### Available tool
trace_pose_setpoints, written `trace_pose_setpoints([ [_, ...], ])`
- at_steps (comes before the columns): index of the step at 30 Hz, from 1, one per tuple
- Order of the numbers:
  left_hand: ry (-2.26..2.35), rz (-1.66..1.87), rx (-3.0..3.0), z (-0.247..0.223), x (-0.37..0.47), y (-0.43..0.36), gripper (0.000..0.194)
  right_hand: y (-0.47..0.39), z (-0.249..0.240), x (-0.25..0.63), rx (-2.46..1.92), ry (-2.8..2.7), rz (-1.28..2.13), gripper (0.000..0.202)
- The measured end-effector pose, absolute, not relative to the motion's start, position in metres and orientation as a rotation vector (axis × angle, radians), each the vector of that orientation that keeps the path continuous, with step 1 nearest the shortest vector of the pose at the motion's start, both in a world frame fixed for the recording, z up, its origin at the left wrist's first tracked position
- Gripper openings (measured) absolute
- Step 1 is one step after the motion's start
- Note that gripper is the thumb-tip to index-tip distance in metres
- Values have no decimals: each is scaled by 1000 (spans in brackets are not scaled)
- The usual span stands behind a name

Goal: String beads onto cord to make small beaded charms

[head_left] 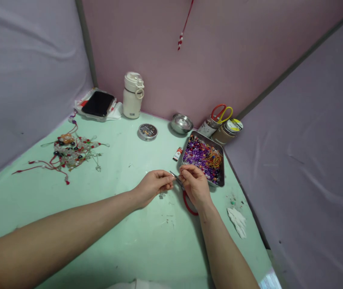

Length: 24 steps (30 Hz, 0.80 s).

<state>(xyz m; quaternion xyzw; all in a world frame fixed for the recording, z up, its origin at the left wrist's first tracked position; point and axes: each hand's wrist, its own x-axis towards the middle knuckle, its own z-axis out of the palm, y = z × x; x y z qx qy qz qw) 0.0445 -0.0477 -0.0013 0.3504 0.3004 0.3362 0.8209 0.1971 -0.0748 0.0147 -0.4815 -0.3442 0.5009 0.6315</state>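
My left hand (156, 185) is closed in a pinch, thumb against fingers, close to my right hand. My right hand (194, 184) is also pinched, its fingertips in front of the near left corner of the bead tray. Whatever lies between the fingers of either hand is too small to make out. Between and under the hands is a pair of scissors with a red handle (188, 205); its blades point up and left. Part of the scissors is hidden by my right hand, and I cannot tell whether either hand touches them. A metal tray (223, 170) holds purple, red and orange beads with yellow-orange thread.
Beaded strings (72, 154) lie at left. Behind stand a phone (98, 103), a white bottle (132, 98), a round spool (148, 131), a metal bowl (181, 123) and jars (225, 132), one with scissors (219, 113). A crumpled tissue (237, 222) lies right.
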Motion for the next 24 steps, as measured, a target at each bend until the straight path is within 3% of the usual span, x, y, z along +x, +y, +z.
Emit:
trace_pose_setpoints([
  [24,632,729,743,-3,45,-47,26,-75,15,198,-1112,-791,1130,15],
])
